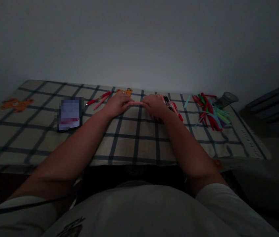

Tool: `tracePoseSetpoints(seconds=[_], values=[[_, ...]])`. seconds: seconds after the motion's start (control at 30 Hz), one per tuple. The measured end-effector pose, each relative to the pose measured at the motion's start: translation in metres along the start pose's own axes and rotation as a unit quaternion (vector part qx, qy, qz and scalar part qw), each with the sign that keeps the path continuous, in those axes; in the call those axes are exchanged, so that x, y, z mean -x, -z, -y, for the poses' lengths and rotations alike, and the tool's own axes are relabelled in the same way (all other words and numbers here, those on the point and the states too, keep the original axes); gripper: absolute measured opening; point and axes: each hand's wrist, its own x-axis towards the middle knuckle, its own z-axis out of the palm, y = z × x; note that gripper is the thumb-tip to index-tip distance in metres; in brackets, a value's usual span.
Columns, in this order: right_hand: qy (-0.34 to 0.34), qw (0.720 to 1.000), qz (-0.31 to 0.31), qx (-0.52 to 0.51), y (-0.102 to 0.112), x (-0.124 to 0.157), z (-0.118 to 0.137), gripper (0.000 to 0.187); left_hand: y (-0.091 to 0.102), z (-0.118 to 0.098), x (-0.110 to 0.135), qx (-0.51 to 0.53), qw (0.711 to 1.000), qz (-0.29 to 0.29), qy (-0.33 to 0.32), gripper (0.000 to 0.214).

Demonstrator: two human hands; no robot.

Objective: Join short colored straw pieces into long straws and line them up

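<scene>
A slim pink pen (136, 103) lies level between my two hands, just above the checked cloth. The fingers of my left hand (119, 103) are closed on its left end. On its right end, my right hand (155, 103) pinches with thumb and fingers. Both ends of the pen are hidden by the fingers. Beside my left hand a red pen (97, 98) and another pink pen (102, 101) rest on the cloth. A pile of pink, red and black pens (172, 106) sits partly hidden behind my right hand and wrist.
A phone (69, 113) with a lit, blurred screen lies at the left. To the right are a bundle of colourful strips (210, 113) and a dark, tipped cup (227, 98). The table's checked cloth (124, 141) reaches a grey wall (134, 42) behind.
</scene>
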Motion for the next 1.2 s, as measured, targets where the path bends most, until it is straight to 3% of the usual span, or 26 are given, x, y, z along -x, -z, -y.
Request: tracePoseSetpoints(seconds=[0.2, 0.53, 0.8, 1.2], values=[[0.013, 1.0, -0.001, 0.002, -0.003, -0.003, 0.005, 0.06, 0.002, -0.003, 0.001, -0.003, 0.999, -0.021, 0.029, 0.029], [0.001, 0.997, -0.055, -0.052, 0.0, 0.002, -0.006, 0.055, 0.0, -0.002, 0.002, -0.005, 1.0, -0.007, -0.001, 0.042], [-0.003, 0.998, -0.041, -0.038, 0.001, 0.001, -0.002, 0.041, 0.002, -0.004, 0.003, -0.014, 1.0, -0.004, 0.009, 0.041], [-0.003, 1.0, -0.027, -0.003, -0.001, 0.0, 0.002, 0.049, 0.001, 0.0, 0.001, -0.022, 0.999, -0.001, 0.023, 0.038]])
